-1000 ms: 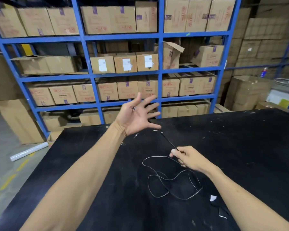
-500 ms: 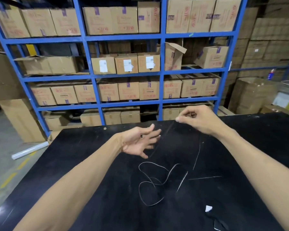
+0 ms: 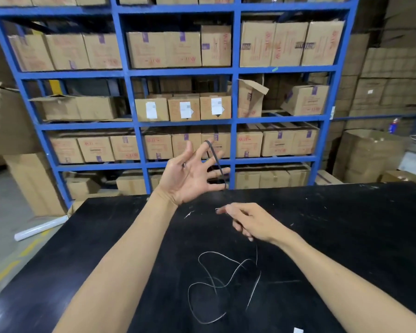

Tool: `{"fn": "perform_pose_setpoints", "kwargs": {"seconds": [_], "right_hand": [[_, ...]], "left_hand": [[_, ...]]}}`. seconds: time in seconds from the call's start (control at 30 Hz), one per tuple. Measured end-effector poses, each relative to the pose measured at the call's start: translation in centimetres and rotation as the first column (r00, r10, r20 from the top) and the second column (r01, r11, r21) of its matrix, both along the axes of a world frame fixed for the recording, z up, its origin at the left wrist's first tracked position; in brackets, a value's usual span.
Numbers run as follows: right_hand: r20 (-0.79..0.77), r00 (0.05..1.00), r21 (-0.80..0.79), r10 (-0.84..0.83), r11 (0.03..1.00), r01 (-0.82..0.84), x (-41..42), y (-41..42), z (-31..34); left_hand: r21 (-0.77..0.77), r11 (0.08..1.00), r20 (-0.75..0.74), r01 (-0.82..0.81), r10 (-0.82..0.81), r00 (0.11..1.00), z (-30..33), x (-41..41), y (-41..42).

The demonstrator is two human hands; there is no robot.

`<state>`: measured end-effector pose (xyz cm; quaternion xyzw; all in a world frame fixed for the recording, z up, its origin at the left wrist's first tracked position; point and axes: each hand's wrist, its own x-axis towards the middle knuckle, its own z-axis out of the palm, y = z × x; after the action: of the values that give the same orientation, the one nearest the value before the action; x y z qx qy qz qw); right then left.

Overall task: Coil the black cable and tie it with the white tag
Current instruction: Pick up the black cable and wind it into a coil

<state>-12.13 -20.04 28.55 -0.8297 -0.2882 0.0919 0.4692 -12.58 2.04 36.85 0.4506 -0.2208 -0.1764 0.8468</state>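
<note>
Cable (image 3: 216, 280) was mostly still a loose tangle on the black table (image 3: 346, 236), lower middle of the frame, a few sloppy overlapping loops catching the light so they read almost silver. One strand ran up over the left hand (image 3: 190, 174), which was held up in the centre of the frame with fingers splayed wide, the black line draped across the fingertips rather than gripped. Right hand (image 3: 252, 224) sat just below and to the right, fingers pinched together on the cable as far as I could tell, with the strand trailing down from it to the pile.

Biggest risk I'd call: that wrap sat way out on the fingertips of a spread hand, so any tug from the right could pop it off. The table loops crossed each other too, so pulling slack could knot them.

White tag (image 3: 298, 330) looked like the small scrap at the bottom edge, well apart from both hands.
</note>
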Motion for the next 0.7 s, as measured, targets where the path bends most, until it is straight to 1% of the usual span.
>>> {"fn": "perform_pose_setpoints", "kwargs": {"seconds": [0.07, 0.13, 0.2, 0.23, 0.3, 0.37, 0.4, 0.47, 0.53, 0.6, 0.67, 0.7], "right_hand": [[0.025, 0.999, -0.042, 0.031, 0.999, -0.03, -0.8, -0.4, 0.2], [0.089, 0.996, -0.058, 0.021, 0.998, -0.016, -0.9, -1.3, 1.5], [0.169, 0.985, -0.089, -0.017, 0.995, 0.032, -0.4, -2.3, 3.7], [0.205, 0.978, -0.112, -0.028, 0.992, 0.052, 0.0, -2.8, 5.1], [0.283, 0.959, -0.159, -0.031, 0.984, 0.078, 0.8, -3.7, 8.2], [0.372, 0.928, -0.205, -0.012, 0.974, 0.094, 1.6, -4.2, 11.3], [0.428, 0.904, -0.205, -0.018, 0.972, 0.117, 2.1, -4.2, 12.6], [0.538, 0.84, -0.137, -0.071, 0.976, 0.17, 3.5, -3.9, 14.5], [0.589, 0.795, -0.033, -0.146, 0.978, 0.205, 5.1, -3.4, 15.0], [0.568, 0.794, 0.035, -0.217, 0.97, 0.24, 6.5, -3.0, 14.1], [0.492, 0.83, 0.044, -0.263, 0.96, 0.278, 7.2, -2.6, 12.1], [0.447, 0.85, 0.018, -0.278, 0.953, 0.302, 7.4, -2.4, 10.7]], "left_hand": [[-0.004, 0.991, -0.022, -0.135, 0.135, 0.991, 0.0, 0.9, 1.4], [0.054, 0.973, -0.054, -0.226, 0.229, 0.972, -0.7, 1.8, 3.2], [0.169, 0.954, -0.104, -0.246, 0.265, 0.958, -2.0, 2.6, 5.2], [0.231, 0.948, -0.126, -0.217, 0.251, 0.96, -2.8, 2.8, 5.8], [0.363, 0.924, -0.16, -0.121, 0.19, 0.969, -4.1, 2.9, 6.0], [0.491, 0.871, -0.219, 0.001, 0.123, 0.968, -5.2, 2.6, 5.0], [0.542, 0.838, -0.253, 0.072, 0.081, 0.964, -5.6, 2.4, 4.2], [0.596, 0.774, -0.285, 0.212, -0.043, 0.957, -6.1, 1.7, 2.5], [0.601, 0.733, -0.288, 0.317, -0.171, 0.942, -5.9, 0.8, 0.4], [0.573, 0.728, -0.26, 0.378, -0.276, 0.925, -4.9, -0.3, -1.6], [0.506, 0.761, -0.204, 0.405, -0.351, 0.914, -3.4, -1.1, -2.9], [0.454, 0.793, -0.176, 0.406, -0.367, 0.913, -2.6, -1.4, -3.3]]}}
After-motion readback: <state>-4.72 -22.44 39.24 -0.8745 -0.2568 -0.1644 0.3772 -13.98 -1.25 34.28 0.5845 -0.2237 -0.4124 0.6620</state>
